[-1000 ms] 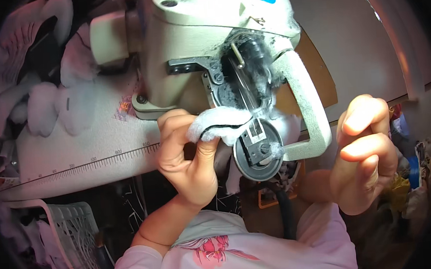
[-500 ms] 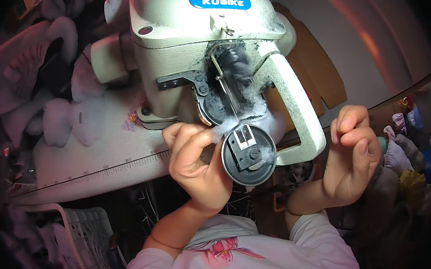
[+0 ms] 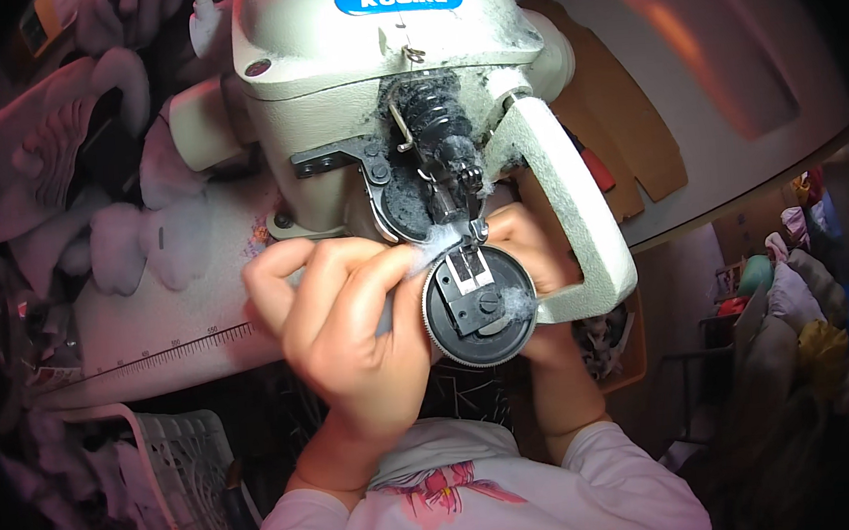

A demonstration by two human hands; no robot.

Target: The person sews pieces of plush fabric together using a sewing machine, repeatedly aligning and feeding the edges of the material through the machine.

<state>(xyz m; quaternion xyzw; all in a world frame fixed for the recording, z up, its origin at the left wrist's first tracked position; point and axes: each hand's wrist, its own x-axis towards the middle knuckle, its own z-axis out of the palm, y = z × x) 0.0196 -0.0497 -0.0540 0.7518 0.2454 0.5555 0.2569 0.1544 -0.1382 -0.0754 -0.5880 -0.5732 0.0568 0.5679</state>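
Note:
A cream sewing machine [image 3: 316, 115] stands in front of me, its black needle mechanism [image 3: 445, 136] dusted with lint. Below the needle sits a round black disc [image 3: 444, 328] with a ridged rim and a small metal plate. My left hand [image 3: 350, 319] is closed at the disc's left, thumb and forefinger pinching a tuft of white fluffy fabric [image 3: 433, 247] close to the needle. Behind the disc, on its right, my right hand [image 3: 542, 257] has its fingers bent inward. The disc and the machine's frame hide its fingertips and whatever they hold.
A thick cream arm [image 3: 588, 204] of the machine curves down right of my right hand. White plush pieces [image 3: 118, 247] lie on the table at left, by a printed ruler [image 3: 169, 344]. A white plastic basket [image 3: 177, 450] stands lower left; brown cardboard [image 3: 621, 113] lies behind the machine.
My right hand has moved left from the open space beside the machine to behind the disc. My left hand has shifted slightly left, its fingers more spread out. The thin rod by the needle has swung up.

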